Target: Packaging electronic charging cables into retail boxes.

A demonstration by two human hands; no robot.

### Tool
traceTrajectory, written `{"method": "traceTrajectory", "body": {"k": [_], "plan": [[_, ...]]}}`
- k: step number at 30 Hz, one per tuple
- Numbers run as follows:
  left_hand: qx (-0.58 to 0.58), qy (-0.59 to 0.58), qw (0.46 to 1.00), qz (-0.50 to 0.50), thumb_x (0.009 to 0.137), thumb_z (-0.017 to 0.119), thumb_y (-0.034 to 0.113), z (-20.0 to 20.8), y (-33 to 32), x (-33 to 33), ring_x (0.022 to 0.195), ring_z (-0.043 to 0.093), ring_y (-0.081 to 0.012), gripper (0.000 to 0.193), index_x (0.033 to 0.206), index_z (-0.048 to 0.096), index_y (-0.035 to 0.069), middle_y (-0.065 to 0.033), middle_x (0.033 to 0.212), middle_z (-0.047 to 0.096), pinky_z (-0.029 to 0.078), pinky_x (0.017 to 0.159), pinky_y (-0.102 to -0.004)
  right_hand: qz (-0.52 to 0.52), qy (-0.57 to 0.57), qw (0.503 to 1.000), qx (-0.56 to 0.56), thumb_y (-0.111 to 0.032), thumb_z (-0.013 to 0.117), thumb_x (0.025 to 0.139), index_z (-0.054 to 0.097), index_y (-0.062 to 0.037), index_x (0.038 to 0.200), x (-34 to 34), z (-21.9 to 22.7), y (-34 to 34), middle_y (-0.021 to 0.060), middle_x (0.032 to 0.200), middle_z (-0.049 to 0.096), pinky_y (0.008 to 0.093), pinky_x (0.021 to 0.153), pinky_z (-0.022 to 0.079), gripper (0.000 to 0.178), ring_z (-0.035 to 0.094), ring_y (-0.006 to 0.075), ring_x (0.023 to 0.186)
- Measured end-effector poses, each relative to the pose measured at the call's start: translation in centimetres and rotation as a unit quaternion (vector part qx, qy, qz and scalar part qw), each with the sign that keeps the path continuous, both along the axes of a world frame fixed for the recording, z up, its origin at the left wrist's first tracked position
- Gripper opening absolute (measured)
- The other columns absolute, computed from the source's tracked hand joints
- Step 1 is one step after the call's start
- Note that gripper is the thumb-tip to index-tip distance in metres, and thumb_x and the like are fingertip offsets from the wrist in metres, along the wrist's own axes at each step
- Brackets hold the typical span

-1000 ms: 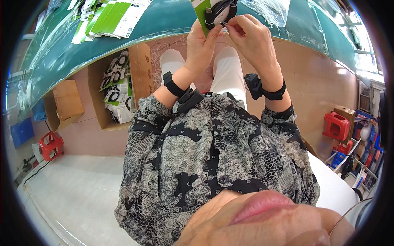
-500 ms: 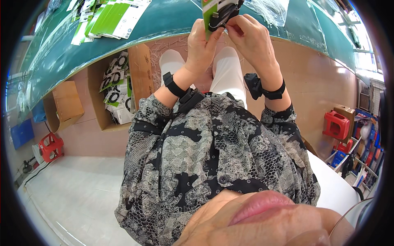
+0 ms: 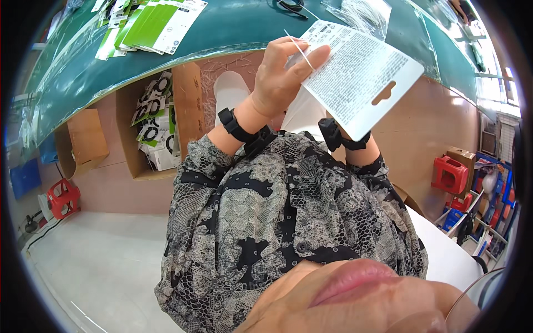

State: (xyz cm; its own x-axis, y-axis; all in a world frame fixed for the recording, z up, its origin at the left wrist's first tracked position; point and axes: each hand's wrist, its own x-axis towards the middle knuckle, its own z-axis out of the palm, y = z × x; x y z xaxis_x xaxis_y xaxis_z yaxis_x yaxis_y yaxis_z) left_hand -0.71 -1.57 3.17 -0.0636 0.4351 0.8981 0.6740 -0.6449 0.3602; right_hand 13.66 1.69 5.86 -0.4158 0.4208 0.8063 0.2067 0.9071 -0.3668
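Observation:
A white packaging card (image 3: 355,72) with a hanging hole is tilted above the table's front edge, its printed back facing up. My left hand (image 3: 286,72) is closed at the card's left edge, its thumb overlapping that edge. A thin white tie (image 3: 296,45) runs across its fingers and thumb. Behind the card, my right hand is hidden; only its wrist with a black band (image 3: 355,143) shows below. A coiled black cable (image 3: 293,6) lies on the green tabletop beyond the card, partly cut off by the picture's top edge.
Several green-and-white cards (image 3: 158,25) lie fanned at the table's left. A clear bag of white ties (image 3: 363,16) rests beyond the card. Below the green table (image 3: 239,39), an open carton (image 3: 130,150) holds packaged cables. Red stools (image 3: 449,175) stand at both sides.
The card has swung down to the right and turned, so its printed back now shows. My right hand has moved down behind it. The black cable now appears on the table.

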Motion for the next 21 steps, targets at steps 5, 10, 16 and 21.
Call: {"method": "traceTrajectory", "body": {"k": [5, 10, 16, 21], "plan": [[-0.003, -0.014, 1.000, -0.020, 0.074, 0.070, 0.004, -0.4, 0.1, -0.4, 0.096, 0.056, -0.0251, 0.046, 0.119, 0.063, 0.012, -0.0088, 0.101, 0.057, 0.050, 0.080, -0.0319, -0.019, -0.012, 0.999, -0.041, -0.007, 0.065, 0.080, 0.063, -0.0020, 0.090, 0.2, 0.5, 0.3, 0.0095, 0.082, 0.063, 0.0299, 0.064, 0.050, 0.011, 0.063, 0.0200, 0.072], [-0.228, -0.322, 0.874, -0.283, 0.086, 0.054, -0.008, -0.5, -1.9, -0.3, 0.098, 0.062, -0.0200, 0.031, 0.117, 0.055, -0.002, -0.0113, 0.113, 0.061, 0.051, 0.084, -0.0316, 0.049, 0.049, 0.938, -0.341, -0.005, 0.062, 0.085, 0.060, -0.0010, 0.107, 3.8, 0.9, 6.9, 0.0031, 0.090, 0.066, 0.0247, 0.072, 0.050, 0.023, 0.061, 0.0106, 0.080], [-0.242, -0.449, 0.741, -0.437, 0.095, 0.052, 0.003, -1.7, -1.4, -0.2, 0.112, 0.056, -0.0206, 0.035, 0.128, 0.041, 0.002, -0.0107, 0.121, 0.056, 0.051, 0.090, -0.0371, 0.332, 0.014, 0.842, -0.424, -0.015, 0.072, 0.082, 0.054, 0.0033, 0.122, 1.3, 0.4, 7.3, 0.0045, 0.114, 0.059, 0.0246, 0.084, 0.046, 0.047, 0.054, 0.0108, 0.101], [-0.239, -0.569, 0.634, -0.465, 0.097, 0.047, 0.006, -1.2, -1.3, 0.2, 0.112, 0.057, -0.0264, 0.035, 0.131, 0.039, 0.007, -0.0092, 0.123, 0.054, 0.054, 0.089, -0.0473, 0.244, 0.052, 0.889, -0.384, -0.013, 0.071, 0.081, 0.057, 0.0013, 0.112, 0.7, -1.7, 6.4, 0.0053, 0.104, 0.062, 0.0268, 0.079, 0.048, 0.037, 0.058, 0.0127, 0.092]]}}
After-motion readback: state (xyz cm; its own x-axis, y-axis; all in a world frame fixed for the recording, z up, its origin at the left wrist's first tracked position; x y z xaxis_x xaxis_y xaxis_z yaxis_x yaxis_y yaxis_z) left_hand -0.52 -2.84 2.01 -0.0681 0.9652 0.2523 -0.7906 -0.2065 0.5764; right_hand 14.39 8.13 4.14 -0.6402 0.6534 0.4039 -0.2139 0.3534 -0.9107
